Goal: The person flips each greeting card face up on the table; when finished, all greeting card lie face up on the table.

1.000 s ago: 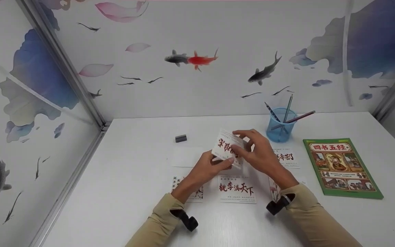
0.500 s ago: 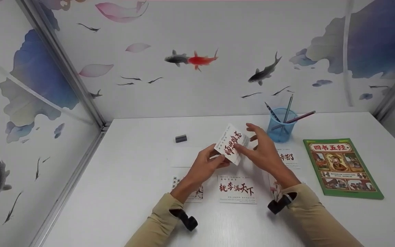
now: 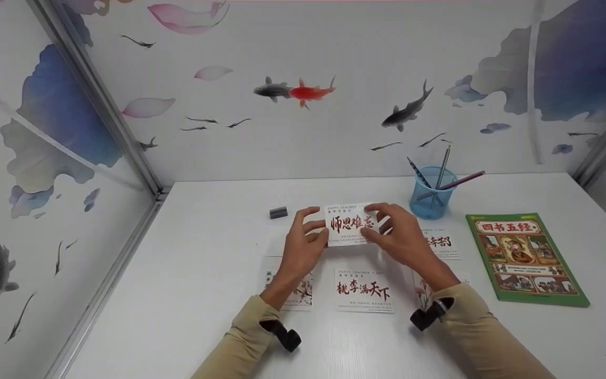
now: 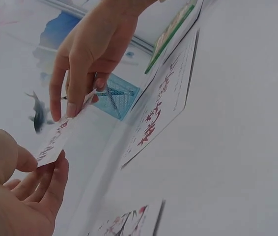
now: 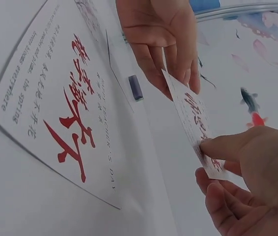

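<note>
A white greeting card with red Chinese lettering is held up above the table, its lettering upright in the head view. My left hand pinches its left edge between thumb and fingers. At the opposite edge, my right hand grips it with the thumb on the printed face. Both wrist views show the same card stretched between the two hands. Below it on the table lies another red-lettered card. A card with a blossom print is partly covered by the left forearm.
A floral card and a lettered card lie partly behind the right arm. A blue mesh cup with pencils stands at the back right, near a green-bordered book. A small dark block lies at the back left.
The card has turned from upside down, through a tilt, to upright and level. My left hand has shifted to its left edge, and the right fingers have closed on its right edge again.
</note>
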### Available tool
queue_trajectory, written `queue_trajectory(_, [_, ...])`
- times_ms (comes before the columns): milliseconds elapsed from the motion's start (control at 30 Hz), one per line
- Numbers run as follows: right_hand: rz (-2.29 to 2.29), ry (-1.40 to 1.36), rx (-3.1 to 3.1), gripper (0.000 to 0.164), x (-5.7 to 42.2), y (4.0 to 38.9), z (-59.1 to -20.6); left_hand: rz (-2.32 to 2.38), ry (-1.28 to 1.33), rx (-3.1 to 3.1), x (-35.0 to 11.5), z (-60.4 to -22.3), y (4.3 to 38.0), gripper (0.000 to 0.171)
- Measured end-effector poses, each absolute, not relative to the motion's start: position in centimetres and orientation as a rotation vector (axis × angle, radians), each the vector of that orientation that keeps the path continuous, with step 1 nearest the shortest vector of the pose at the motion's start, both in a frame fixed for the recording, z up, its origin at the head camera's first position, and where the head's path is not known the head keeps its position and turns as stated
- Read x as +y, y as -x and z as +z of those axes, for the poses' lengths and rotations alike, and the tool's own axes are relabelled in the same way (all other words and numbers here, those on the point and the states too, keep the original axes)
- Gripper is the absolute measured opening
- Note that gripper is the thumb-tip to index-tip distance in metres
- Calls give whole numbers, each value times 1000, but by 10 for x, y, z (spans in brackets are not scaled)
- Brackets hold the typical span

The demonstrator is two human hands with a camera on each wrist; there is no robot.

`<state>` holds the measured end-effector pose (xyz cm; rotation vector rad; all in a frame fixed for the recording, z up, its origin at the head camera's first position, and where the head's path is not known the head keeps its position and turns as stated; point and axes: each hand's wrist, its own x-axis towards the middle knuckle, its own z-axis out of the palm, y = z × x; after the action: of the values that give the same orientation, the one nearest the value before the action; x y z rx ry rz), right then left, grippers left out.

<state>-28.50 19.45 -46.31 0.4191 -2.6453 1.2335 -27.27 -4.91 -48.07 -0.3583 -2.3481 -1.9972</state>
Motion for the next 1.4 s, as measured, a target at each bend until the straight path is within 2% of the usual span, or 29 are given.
queue_trajectory(133, [1170,-399,-2757,50,196,283,-464,-1644,555,-2564,-47,-481,271,40])
queue_trajectory(233, [1116,-390,-2868,55,199,284,-466,-1308,658,-2691,-45,-481,268,36])
queue_trajectory(400, [1018,-419,-3029,66,200,286,-470,-992,713,-2826,-45,-482,264,42])
queue_trajectory(533, [965,-440,-3063,65,202,287,-473,-846,779,-2910,-46,-483,262,47])
queue_trajectory(767, [907,-440,-3110,57,207,287,-473,-746,859,-2969,-48,-485,261,47])
queue_trajectory(1033, [901,-425,-3127,58,211,287,-469,-748,913,-2937,-49,-485,262,48])
queue_trajectory(1300, [920,-345,-3108,67,199,283,-462,-916,759,-2885,-78,-476,267,48])
queue_trajectory(1400, [991,-411,-3051,65,186,282,-461,-943,653,-2873,-99,-476,267,48])
